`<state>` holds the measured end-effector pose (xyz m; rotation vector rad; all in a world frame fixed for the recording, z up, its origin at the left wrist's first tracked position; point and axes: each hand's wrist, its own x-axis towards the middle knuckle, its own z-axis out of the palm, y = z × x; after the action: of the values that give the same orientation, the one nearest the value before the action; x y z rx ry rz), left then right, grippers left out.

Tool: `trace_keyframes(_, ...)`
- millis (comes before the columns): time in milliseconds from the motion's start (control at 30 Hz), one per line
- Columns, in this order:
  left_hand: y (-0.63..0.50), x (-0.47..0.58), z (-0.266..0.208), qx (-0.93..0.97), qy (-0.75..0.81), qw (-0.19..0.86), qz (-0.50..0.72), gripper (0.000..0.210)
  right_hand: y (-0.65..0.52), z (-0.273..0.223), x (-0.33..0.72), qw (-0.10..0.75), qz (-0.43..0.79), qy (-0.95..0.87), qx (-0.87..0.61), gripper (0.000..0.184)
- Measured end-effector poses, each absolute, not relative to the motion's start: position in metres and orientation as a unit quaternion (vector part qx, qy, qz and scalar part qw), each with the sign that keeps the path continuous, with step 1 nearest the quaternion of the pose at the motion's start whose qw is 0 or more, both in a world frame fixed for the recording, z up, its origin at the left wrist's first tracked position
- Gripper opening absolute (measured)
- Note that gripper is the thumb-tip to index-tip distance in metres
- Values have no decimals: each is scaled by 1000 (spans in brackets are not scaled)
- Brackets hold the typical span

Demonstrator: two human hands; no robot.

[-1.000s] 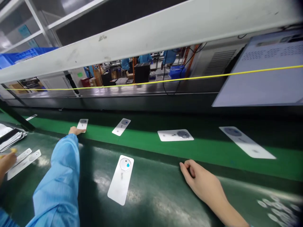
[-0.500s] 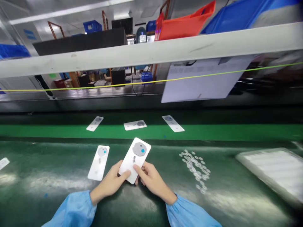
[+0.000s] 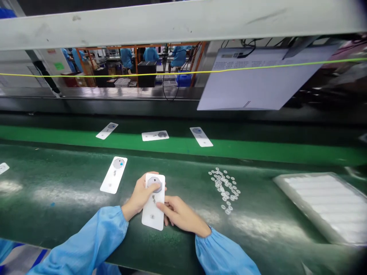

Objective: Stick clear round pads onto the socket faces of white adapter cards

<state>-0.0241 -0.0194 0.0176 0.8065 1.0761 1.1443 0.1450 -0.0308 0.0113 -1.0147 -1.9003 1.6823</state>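
Observation:
A white phone back cover (image 3: 153,217) with a grey round camera area and dark lettering is held nearly upright in both hands. My left hand (image 3: 141,194) grips its upper left side, thumb pressed on the grey round area and fingers behind. On the right edge, my right hand (image 3: 182,214) pinches the cover, thumb on its face and the other fingers partly hidden behind. Just left of my hands, a similar cover (image 3: 110,179) with a blue dot lies on the green bench. To the right is a loose pile of small clear rings (image 3: 226,187).
Three more covers lie on the green belt (image 3: 243,149) beyond the bench, one of them a tilted cover (image 3: 201,136). A white foam tray (image 3: 323,202) in clear plastic sits at right. Overhead run a beam (image 3: 172,23) and a yellow cord (image 3: 183,72). Several people sit far back.
The held cover has turned more upright and come lower and nearer. My left hand has shifted up along it, its thumb now on the grey area. The view has tipped downward.

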Motion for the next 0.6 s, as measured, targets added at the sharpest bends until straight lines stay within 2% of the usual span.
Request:
trace_keyframes(67, -19, -25, 17, 362, 489, 618, 499, 48, -30, 12, 146, 291, 556, -656, -420, 44)
trace_keyframes(133, -20, -24, 17, 382, 503, 598, 493, 45, -29, 12, 147, 396, 452, -644, -473, 38)
trace_keyframes(200, -21, -22, 18, 405, 512, 578, 490, 42, -29, 10, 146, 446, 345, -673, -479, 31)
trace_keyframes(433, -27, -21, 18, 446, 513, 549, 485, 38, -30, -1, 143, 395, 181, -781, -448, 32)
trace_keyframes(600, -28, -25, 11, 460, 473, 577, 482, 35, -30, 2, 143, 366, 161, -797, -453, 27)
